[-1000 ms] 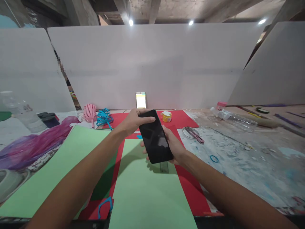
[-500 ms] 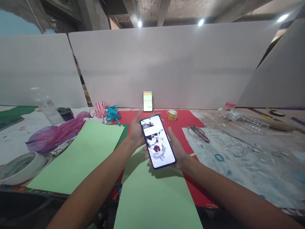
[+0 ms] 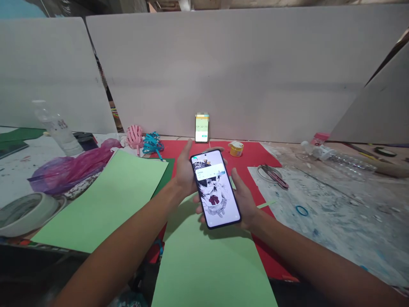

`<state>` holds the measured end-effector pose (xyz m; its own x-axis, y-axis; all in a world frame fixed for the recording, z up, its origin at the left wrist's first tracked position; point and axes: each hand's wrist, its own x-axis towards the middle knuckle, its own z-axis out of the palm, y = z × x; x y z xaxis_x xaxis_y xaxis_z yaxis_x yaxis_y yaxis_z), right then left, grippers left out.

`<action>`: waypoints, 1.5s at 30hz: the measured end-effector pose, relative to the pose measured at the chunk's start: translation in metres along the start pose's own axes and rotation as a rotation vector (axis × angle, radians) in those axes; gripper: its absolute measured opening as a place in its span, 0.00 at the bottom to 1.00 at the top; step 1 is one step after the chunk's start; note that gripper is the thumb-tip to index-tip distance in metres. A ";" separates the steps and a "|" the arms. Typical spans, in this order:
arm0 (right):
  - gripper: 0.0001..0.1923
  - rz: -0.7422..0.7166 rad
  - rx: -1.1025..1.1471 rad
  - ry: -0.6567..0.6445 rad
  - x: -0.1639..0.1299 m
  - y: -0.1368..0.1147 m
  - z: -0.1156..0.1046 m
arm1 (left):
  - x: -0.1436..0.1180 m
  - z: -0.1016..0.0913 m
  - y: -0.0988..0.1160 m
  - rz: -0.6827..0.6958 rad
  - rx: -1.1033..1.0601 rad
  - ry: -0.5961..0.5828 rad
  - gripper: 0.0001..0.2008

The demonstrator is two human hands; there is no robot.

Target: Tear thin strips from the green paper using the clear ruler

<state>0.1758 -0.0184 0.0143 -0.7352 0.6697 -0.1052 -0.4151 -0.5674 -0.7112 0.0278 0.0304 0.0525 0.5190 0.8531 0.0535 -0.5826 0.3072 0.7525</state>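
Note:
A large smartphone point(image 3: 215, 192) with its screen lit is held between my two hands, showing a drawn figure in black and white with a red bow. My left hand point(image 3: 185, 170) grips the phone's upper left side, its thumb pointing up. On the lower right side, my right hand point(image 3: 244, 200) wraps the phone, with fingertips showing past its left edge. Beneath the hands lies a light green sheet point(image 3: 211, 264) over a red sheet point(image 3: 271, 256). Beyond them, a second phone point(image 3: 202, 128) with a timer display stands upright against the white board.
Left: another light green sheet point(image 3: 105, 204), a white tape roll point(image 3: 27, 213), purple plastic point(image 3: 73, 170), pink ribbon point(image 3: 134, 137), blue ribbon point(image 3: 153, 144) and a bottle point(image 3: 57, 128). Right: a yellow tub point(image 3: 236, 149), pink-handled scissors point(image 3: 277, 178), a blue ring point(image 3: 301, 210) and a lying bottle point(image 3: 341, 160).
My view has tilted down, so less ceiling shows. A white box on the held phone's screen has grown larger. Both hands keep their hold on the phone.

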 end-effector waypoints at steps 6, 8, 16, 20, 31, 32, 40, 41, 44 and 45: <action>0.47 0.020 0.004 -0.018 0.000 0.002 -0.001 | -0.002 0.000 -0.001 0.010 -0.031 -0.049 0.41; 0.48 0.021 0.016 -0.030 0.000 0.003 -0.001 | -0.003 0.000 -0.001 0.004 -0.026 -0.047 0.40; 0.47 0.031 0.047 -0.047 -0.001 0.002 -0.001 | -0.004 0.000 0.000 -0.015 -0.046 -0.023 0.38; 0.47 0.029 0.052 -0.038 -0.001 0.002 0.001 | -0.004 0.000 0.000 -0.015 -0.063 -0.048 0.38; 0.43 0.037 0.068 -0.039 0.000 0.001 0.001 | -0.003 -0.006 0.001 0.000 -0.102 -0.042 0.37; 0.41 0.046 0.072 -0.038 -0.001 0.001 0.000 | -0.003 -0.007 0.001 0.007 -0.096 -0.052 0.37; 0.32 0.054 0.113 -0.011 0.000 0.000 -0.005 | 0.000 -0.009 0.001 0.024 0.065 -0.024 0.29; 0.31 0.051 0.109 -0.002 0.000 -0.001 -0.004 | 0.001 -0.010 0.003 0.026 0.144 0.000 0.27; 0.31 0.072 0.083 0.019 -0.006 -0.010 -0.001 | 0.003 -0.020 0.017 0.029 0.390 0.059 0.19; 0.32 0.077 0.069 0.025 -0.008 -0.016 -0.001 | 0.004 -0.026 0.024 0.029 0.440 0.071 0.17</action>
<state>0.1886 -0.0143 0.0260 -0.7530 0.6340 -0.1762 -0.3944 -0.6492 -0.6504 0.0002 0.0523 0.0535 0.4529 0.8904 0.0449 -0.2666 0.0872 0.9599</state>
